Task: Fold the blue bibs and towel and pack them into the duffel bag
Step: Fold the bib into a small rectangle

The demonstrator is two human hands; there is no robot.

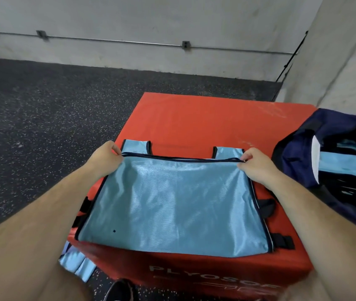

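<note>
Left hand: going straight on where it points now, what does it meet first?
Probably the left strap of the blue bib, just beyond where the left hand pinches the folded edge. Past that, only the bare top of the red box. Height over the strap is unclear from one view.

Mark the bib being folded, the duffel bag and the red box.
blue bib (172, 203): head view, centre of its top layer.
duffel bag (297, 148): head view, navy side panel.
red box (205, 122): head view, bare top beyond the bib.
</note>
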